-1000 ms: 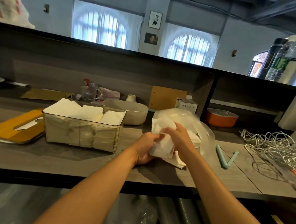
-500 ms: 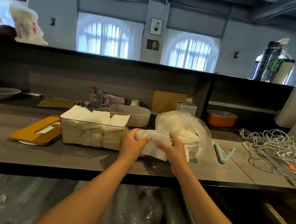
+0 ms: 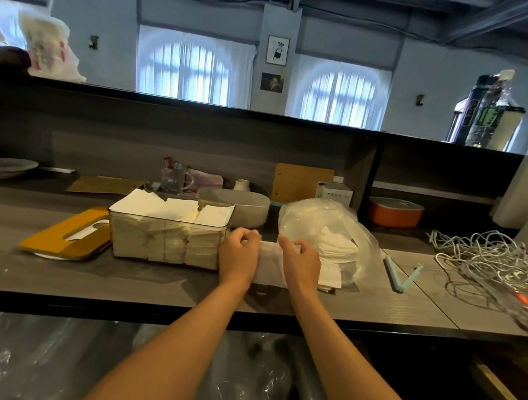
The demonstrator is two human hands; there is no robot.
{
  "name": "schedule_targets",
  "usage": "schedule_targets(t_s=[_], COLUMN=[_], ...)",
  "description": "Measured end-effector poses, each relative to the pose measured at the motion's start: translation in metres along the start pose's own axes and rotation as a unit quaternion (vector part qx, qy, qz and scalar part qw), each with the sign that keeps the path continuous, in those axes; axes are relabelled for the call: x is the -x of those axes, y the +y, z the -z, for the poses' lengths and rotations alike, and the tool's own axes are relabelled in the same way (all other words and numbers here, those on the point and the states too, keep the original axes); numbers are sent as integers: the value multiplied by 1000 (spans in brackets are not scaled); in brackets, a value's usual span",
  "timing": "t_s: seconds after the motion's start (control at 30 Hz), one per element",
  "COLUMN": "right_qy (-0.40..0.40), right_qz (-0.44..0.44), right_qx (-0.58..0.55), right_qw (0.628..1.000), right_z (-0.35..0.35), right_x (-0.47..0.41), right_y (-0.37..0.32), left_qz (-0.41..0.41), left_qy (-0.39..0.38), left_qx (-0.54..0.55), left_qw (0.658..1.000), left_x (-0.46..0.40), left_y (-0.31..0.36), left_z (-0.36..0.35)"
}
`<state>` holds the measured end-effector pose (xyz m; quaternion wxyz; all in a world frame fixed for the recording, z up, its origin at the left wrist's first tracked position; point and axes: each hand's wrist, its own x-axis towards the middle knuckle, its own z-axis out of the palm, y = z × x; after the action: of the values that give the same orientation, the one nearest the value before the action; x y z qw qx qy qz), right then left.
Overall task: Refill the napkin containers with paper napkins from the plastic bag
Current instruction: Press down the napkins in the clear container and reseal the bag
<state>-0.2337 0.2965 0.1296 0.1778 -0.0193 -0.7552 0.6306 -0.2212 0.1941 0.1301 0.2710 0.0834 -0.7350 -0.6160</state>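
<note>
Your left hand (image 3: 238, 257) and right hand (image 3: 297, 264) each pinch one end of a stack of white napkins (image 3: 268, 265) with curled fingers, the stack held between them just above the counter (image 3: 146, 288). Its long axis runs left to right, parallel to the counter's front edge. The stack sits between the clear napkin container (image 3: 166, 236) at your left, which your left hand nearly touches, and the plastic bag (image 3: 329, 233) at your right, its mouth facing you with more napkins spilling out. The container is open on top and packed with napkins up to the rim; its yellow lid (image 3: 62, 233) lies flat beside its left wall. Bare counter runs in front of the stack to the front edge. Behind stands a grey bowl (image 3: 248, 206); further right lie a light-blue clip (image 3: 400, 276) and a tangle of white cable (image 3: 500, 262), cut off by the frame. Your hands hide both ends of the stack, and its lower edge is blurred
</note>
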Motion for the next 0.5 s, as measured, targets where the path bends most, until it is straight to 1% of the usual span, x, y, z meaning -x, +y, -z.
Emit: schedule_targets(t_s=[0.07,0.17,0.23,0.27,0.37,0.43,0.5], right_qy=[14,-16,-36,-33,4,-6,-26], right_qz=[-4,-14,-1,0,-18,-23,-18], right_qx=[-31,-85,-60,-48,-55,-49,-23], right_qw=[999,996,998,998,998,998,999], right_z=[5,8,6,5,5,5,3], right_x=[-3,0,2,4,3,2,3], right_y=[2,-3,-2,-2,-1,-2,-3], left_qz=[1,-11,-29,-30,-26,-32,-38], left_qy=[3,-4,-10,-4,16,-5,-30], left_qx=[3,30,14,-1,-6,4,-18], left_qw=[1000,999,999,1000,1000,999,999], left_x=[-1,0,2,2,2,3,4], left_y=[-1,-1,-1,-2,-2,-1,0], left_z=[1,0,-1,-1,1,2,1])
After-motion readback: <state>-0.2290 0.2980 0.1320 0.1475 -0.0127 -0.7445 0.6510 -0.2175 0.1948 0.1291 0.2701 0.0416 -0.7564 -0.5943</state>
